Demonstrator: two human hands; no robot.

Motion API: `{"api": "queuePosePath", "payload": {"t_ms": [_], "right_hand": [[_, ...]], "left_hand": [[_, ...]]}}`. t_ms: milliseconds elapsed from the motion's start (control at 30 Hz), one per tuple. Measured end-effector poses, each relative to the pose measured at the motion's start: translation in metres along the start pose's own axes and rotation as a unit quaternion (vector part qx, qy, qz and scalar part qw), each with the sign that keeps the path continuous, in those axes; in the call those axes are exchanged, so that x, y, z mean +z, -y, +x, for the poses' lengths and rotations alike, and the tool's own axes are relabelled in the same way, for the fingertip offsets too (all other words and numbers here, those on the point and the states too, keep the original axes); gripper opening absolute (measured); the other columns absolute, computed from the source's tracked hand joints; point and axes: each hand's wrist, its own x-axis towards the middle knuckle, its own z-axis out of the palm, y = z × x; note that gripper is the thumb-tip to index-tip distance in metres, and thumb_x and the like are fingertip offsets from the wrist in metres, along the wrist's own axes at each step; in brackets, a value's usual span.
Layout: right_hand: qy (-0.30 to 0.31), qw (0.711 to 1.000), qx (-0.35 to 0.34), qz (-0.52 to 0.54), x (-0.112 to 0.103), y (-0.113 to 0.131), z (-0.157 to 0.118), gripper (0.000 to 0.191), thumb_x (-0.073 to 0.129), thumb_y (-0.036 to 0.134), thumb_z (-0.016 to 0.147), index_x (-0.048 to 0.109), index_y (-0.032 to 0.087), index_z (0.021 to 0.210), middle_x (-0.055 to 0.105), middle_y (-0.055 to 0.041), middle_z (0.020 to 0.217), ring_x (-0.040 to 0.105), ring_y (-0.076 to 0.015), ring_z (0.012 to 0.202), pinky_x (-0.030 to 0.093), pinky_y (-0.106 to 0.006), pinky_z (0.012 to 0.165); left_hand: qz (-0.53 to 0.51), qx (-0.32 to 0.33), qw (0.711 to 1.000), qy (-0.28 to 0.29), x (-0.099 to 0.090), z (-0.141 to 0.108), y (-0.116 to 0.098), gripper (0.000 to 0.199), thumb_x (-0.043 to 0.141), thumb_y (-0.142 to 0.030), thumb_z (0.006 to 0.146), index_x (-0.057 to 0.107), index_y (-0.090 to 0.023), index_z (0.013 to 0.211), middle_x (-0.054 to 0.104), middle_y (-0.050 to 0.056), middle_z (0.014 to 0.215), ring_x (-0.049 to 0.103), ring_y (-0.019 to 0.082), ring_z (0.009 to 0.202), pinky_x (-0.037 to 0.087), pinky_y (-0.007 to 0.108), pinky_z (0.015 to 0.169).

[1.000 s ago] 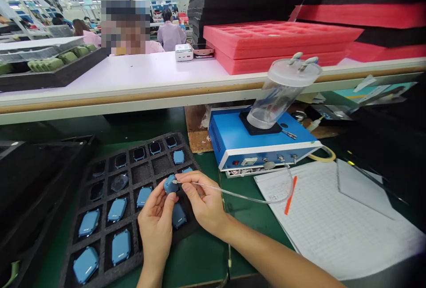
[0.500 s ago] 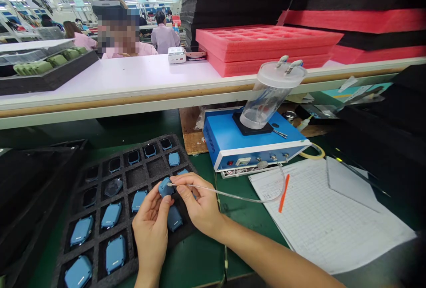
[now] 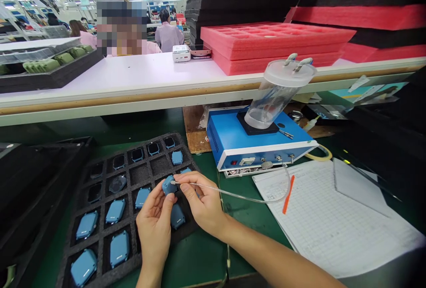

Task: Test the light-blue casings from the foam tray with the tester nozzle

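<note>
My left hand (image 3: 155,223) pinches a blue smartwatch case (image 3: 169,185) between thumb and fingers, above the foam tray. My right hand (image 3: 203,199) grips the tip end of a clear thin tube (image 3: 233,194), and the metal tip touches the case's side. From there the tube curves right to the front of a blue box-shaped machine (image 3: 262,155). Below my hands lies a black foam tray (image 3: 103,234) with compartments. Several hold blue watch cases (image 3: 115,211), some back side up, others with a dark screen (image 3: 136,154) up. My hands hide part of the tray.
A clear cylinder (image 3: 266,101) stands tilted in view on the machine. Papers (image 3: 333,217) with an orange strip (image 3: 288,195) lie to the right. A white shelf (image 3: 140,75) crosses behind, bearing red foam trays (image 3: 273,44). Black trays (image 3: 29,190) stand at left. People sit beyond.
The whole view has shifted slightly, so things appear a little further right. My hands keep the same hold, with the tube tip still against the watch case.
</note>
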Motion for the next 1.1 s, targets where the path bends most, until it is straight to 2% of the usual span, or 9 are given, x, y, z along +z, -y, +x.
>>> {"api": "queuePosePath", "payload": {"t_ms": [300, 567, 667, 733, 800, 867, 900, 1000, 1100], "right_hand": [[-0.004, 1.0, -0.006, 0.006, 0.001, 0.0, 0.001, 0.012, 0.06, 0.022, 0.099, 0.072, 0.022, 0.099, 0.075, -0.009, 0.103, 0.074, -0.0203, 0.1, 0.062, -0.035, 0.09], [-0.004, 1.0, -0.009, 0.005, 0.002, 0.002, 0.002, 0.012, 0.061, 0.02, 0.098, 0.073, 0.021, 0.099, 0.075, -0.0093, 0.103, 0.074, -0.0201, 0.099, 0.062, -0.034, 0.088], [-0.005, 1.0, -0.02, 0.0, 0.001, 0.003, 0.001, 0.012, 0.06, 0.02, 0.098, 0.072, 0.022, 0.099, 0.075, -0.0086, 0.103, 0.074, -0.0206, 0.099, 0.061, -0.035, 0.088], [-0.022, 0.999, -0.027, 0.002, -0.001, 0.003, 0.0, 0.013, 0.06, 0.02, 0.099, 0.072, 0.023, 0.099, 0.074, -0.0077, 0.104, 0.073, -0.0202, 0.1, 0.061, -0.036, 0.089], [-0.053, 0.998, -0.026, 0.008, -0.004, 0.003, 0.0, 0.013, 0.06, 0.021, 0.099, 0.072, 0.023, 0.1, 0.073, -0.0067, 0.105, 0.072, -0.0196, 0.101, 0.06, -0.035, 0.091], [-0.08, 0.996, -0.014, 0.024, -0.006, 0.001, 0.001, 0.012, 0.06, 0.023, 0.1, 0.072, 0.023, 0.1, 0.072, -0.0062, 0.105, 0.072, -0.0191, 0.101, 0.06, -0.034, 0.091], [-0.087, 0.996, -0.005, 0.033, -0.007, 0.0, 0.002, 0.012, 0.06, 0.024, 0.1, 0.072, 0.023, 0.1, 0.072, -0.0061, 0.105, 0.072, -0.019, 0.101, 0.06, -0.034, 0.09], [-0.087, 0.995, 0.017, 0.042, -0.009, -0.001, 0.004, 0.012, 0.061, 0.027, 0.1, 0.072, 0.022, 0.1, 0.072, -0.0065, 0.105, 0.072, -0.0189, 0.099, 0.061, -0.033, 0.087], [-0.077, 0.996, 0.019, 0.034, -0.009, -0.001, 0.005, 0.013, 0.061, 0.028, 0.099, 0.072, 0.021, 0.1, 0.072, -0.0068, 0.105, 0.072, -0.0187, 0.098, 0.061, -0.033, 0.087]], "left_hand": [[-0.007, -0.004, 1.0, -0.008, 0.002, 0.001, -0.003, 0.045, 0.083, -0.042, 0.078, 0.075, -0.02, 0.117, 0.076, 0.012, 0.123, 0.073, 0.029, 0.113, 0.059, 0.044, 0.103], [-0.006, -0.006, 1.0, 0.002, 0.001, -0.001, 0.0, 0.047, 0.082, -0.041, 0.079, 0.072, -0.02, 0.119, 0.076, 0.01, 0.122, 0.073, 0.026, 0.112, 0.06, 0.039, 0.1], [0.026, 0.019, 0.999, 0.011, -0.001, 0.003, -0.007, 0.04, 0.077, -0.041, 0.082, 0.069, -0.018, 0.114, 0.075, 0.01, 0.118, 0.074, 0.025, 0.105, 0.061, 0.038, 0.095], [0.082, 0.06, 0.995, 0.017, -0.001, 0.015, -0.016, 0.036, 0.069, -0.04, 0.088, 0.065, -0.018, 0.116, 0.073, 0.01, 0.113, 0.074, 0.023, 0.097, 0.063, 0.038, 0.087], [0.196, 0.122, 0.973, 0.02, 0.001, 0.036, -0.026, 0.038, 0.058, -0.035, 0.095, 0.057, -0.019, 0.129, 0.071, 0.009, 0.11, 0.072, 0.021, 0.092, 0.061, 0.037, 0.084], [0.364, 0.17, 0.915, 0.026, 0.003, 0.06, -0.034, 0.044, 0.049, -0.026, 0.097, 0.051, -0.02, 0.141, 0.071, 0.008, 0.108, 0.069, 0.021, 0.091, 0.057, 0.037, 0.086], [0.442, 0.177, 0.878, 0.037, 0.005, 0.071, -0.035, 0.042, 0.047, -0.022, 0.097, 0.054, -0.02, 0.139, 0.071, 0.009, 0.108, 0.068, 0.021, 0.094, 0.056, 0.037, 0.087], [0.533, 0.169, 0.827, 0.056, 0.008, 0.09, -0.035, 0.035, 0.052, -0.02, 0.094, 0.066, -0.017, 0.125, 0.073, 0.01, 0.101, 0.066, 0.028, 0.1, 0.054, 0.042, 0.09], [0.577, 0.177, 0.796, 0.042, 0.012, 0.091, -0.035, 0.039, 0.054, -0.026, 0.094, 0.067, -0.015, 0.128, 0.068, 0.019, 0.121, 0.057, 0.039, 0.118, 0.048, 0.054, 0.097]]}}
